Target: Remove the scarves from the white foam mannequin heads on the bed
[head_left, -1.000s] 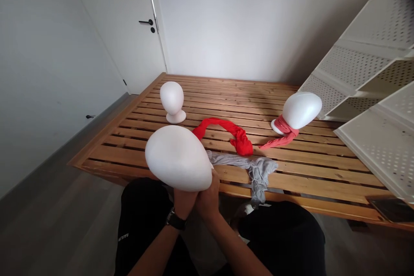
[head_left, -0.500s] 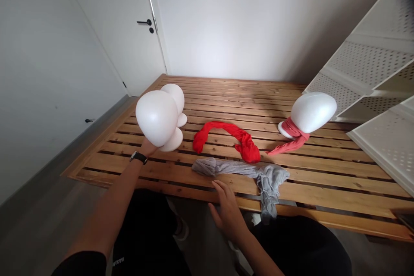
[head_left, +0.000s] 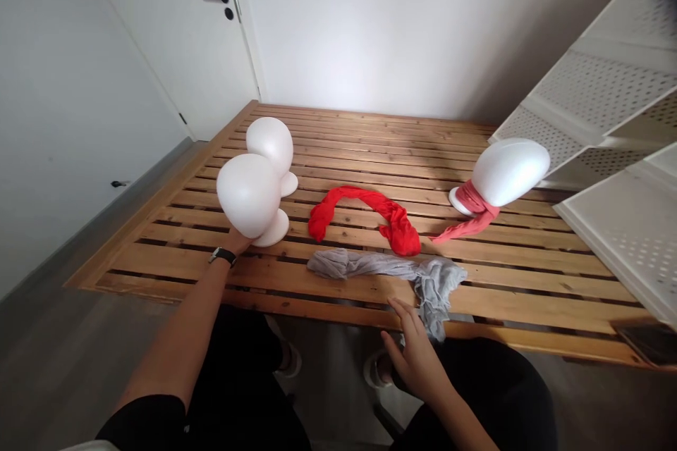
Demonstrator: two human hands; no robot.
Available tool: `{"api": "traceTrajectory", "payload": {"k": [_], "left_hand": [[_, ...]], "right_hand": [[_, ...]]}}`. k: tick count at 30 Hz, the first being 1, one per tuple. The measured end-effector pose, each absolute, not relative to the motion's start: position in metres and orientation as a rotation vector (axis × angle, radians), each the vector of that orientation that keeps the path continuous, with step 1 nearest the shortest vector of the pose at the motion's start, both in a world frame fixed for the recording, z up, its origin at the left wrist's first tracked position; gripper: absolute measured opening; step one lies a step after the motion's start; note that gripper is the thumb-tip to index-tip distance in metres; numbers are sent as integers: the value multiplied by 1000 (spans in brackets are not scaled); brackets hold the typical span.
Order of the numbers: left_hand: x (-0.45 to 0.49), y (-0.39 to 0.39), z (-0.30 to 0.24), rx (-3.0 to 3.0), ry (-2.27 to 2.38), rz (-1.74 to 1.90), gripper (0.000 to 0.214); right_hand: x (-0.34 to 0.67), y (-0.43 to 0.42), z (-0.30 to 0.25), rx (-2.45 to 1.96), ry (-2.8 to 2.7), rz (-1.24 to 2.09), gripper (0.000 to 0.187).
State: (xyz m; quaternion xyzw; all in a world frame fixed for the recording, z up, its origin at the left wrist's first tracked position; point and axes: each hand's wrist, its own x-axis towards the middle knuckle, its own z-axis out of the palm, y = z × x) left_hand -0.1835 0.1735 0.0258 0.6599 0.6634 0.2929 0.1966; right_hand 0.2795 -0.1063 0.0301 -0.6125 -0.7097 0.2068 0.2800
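My left hand [head_left: 239, 242], with a watch on its wrist, reaches behind the nearer white mannequin head [head_left: 247, 192] at its neck. Its fingers are mostly hidden by that head, which stands on a round base on the slatted wooden platform. Just beyond is a second white mannequin head [head_left: 269, 143]. My right hand [head_left: 415, 356] hovers at the platform's front edge, fingers stretched, holding nothing. It is nearest a twisted grey scarf [head_left: 378, 265], whose end hangs over the edge. A bright red scarf [head_left: 370, 199] lies curved behind the grey one.
On the right, a third white mannequin head [head_left: 510, 170] wears a coral-red scarf [head_left: 476, 203] around its neck. White perforated shelving [head_left: 608, 95] stands behind it. A dark flat object [head_left: 648, 340] lies at the platform's right front corner. A door [head_left: 174, 35] is at the back left.
The nearer mannequin head has shifted slightly toward me with my left hand, away from the second head. My right hand has moved right, toward the grey scarf's hanging end. The view has shifted slightly.
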Motion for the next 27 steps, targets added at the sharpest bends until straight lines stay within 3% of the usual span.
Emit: {"api": "traceTrajectory", "payload": {"k": [5, 9, 12, 14, 16, 19, 21, 24, 27], "left_hand": [[-190, 138, 34, 1904, 1878, 768, 58], [-148, 74, 49, 1969, 2134, 940, 41], [-56, 46, 60, 2326, 1626, 831, 30], [17, 45, 60, 2507, 1339, 640, 40], [80, 57, 55, 2592, 1223, 468, 63], [133, 80, 44, 2592, 1221, 220, 91], [142, 89, 41, 2586, 1190, 186, 72], [138, 90, 46, 2567, 1160, 202, 26], [129, 88, 69, 2512, 1189, 180, 18]], "right_hand": [[311, -103, 40, -1709, -1914, 491, 60], [344, -75, 54, -1722, -1940, 313, 48], [348, -31, 57, -1723, -2129, 232, 49], [340, 1, 55, -1787, -2274, 255, 59], [330, 30, 51, -1850, -2374, 341, 62], [321, 54, 47, -1848, -2424, 440, 38], [319, 56, 47, -1800, -2433, 458, 23], [319, 46, 55, -1736, -2411, 480, 25], [322, 33, 76, -1703, -2343, 507, 29]]}}
